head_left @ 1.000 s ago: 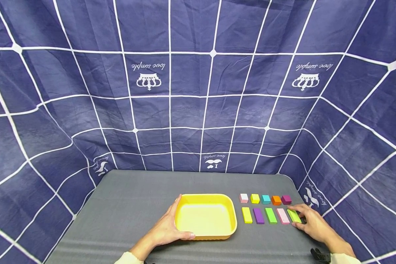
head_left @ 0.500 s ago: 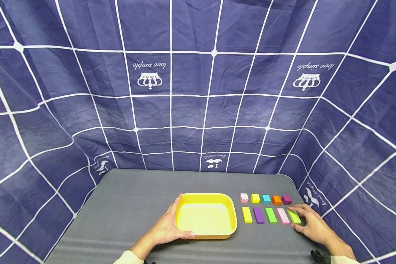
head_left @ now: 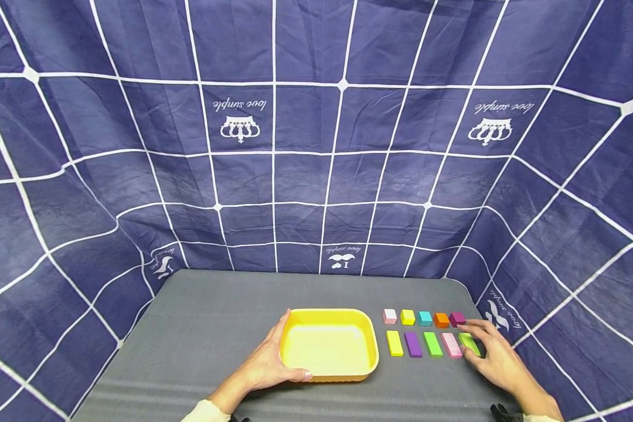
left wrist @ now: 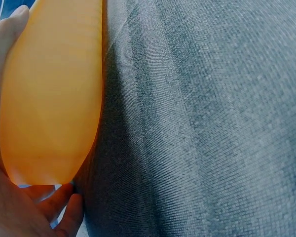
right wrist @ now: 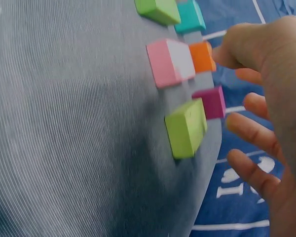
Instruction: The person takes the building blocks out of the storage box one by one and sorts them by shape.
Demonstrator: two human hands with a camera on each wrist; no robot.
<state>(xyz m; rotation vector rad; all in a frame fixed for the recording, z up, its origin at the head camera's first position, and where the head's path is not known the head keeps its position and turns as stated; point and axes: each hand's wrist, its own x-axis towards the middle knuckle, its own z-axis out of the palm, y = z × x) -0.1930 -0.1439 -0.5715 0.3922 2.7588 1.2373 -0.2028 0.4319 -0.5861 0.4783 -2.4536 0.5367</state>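
Observation:
My left hand [head_left: 266,363] grips the left side of a yellow plastic tray [head_left: 343,378], its thumb along the front wall. In the left wrist view, the tray's orange-looking wall [left wrist: 52,98] fills the space between thumb and fingers. Over the right end of the block rows hovers my right hand [head_left: 498,358], nothing in its grasp. Under it lies a lime-green oblong block [head_left: 468,340], partly covered by the thumb. A magenta cube [head_left: 456,319] sits close to the fingertips. The right wrist view shows loosely spread fingers [right wrist: 251,131] apart from the lime block [right wrist: 180,133].
Between tray and right hand, a front row holds yellow, purple [head_left: 414,344], green [head_left: 432,344] and pink [head_left: 452,345] oblong blocks. Behind stand pale pink [head_left: 390,317], yellow [head_left: 408,317], turquoise [head_left: 425,318] and orange [head_left: 441,320] cubes. Blue checked cloth [head_left: 306,181] surrounds the grey table [head_left: 200,328].
My right hand has come away from the lime-green block and shifted slightly left, its fingers toward the magenta cube. The left hand and tray stay put.

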